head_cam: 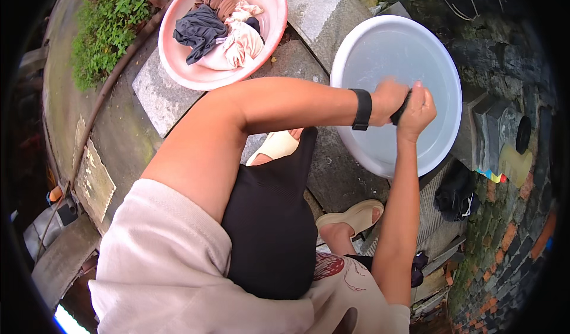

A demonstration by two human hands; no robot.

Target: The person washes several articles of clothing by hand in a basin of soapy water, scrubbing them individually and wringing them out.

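Both hands are close together over a large pale plastic basin (453, 107) of cloudy water. My left hand (388, 99), slightly blurred, has a black band on its wrist and is closed on one end of a small dark wadded cloth (401, 108). Gripping the cloth's other side is my right hand (417, 109), its fingers curled. Most of the cloth is hidden inside the fists. To the upper left, a pink basin (166, 53) holds a dark grey garment (201, 31), a brown garment (218, 1) and a cream garment (244, 45).
Stone slabs (338, 174) lie underfoot around my cream slides (356, 216). At the right, dark clothing (454, 194) rests on a ribbed slab (438, 227) beside a brick wall (494, 263). A long pipe (100, 107) and green plants (107, 31) are on the left.
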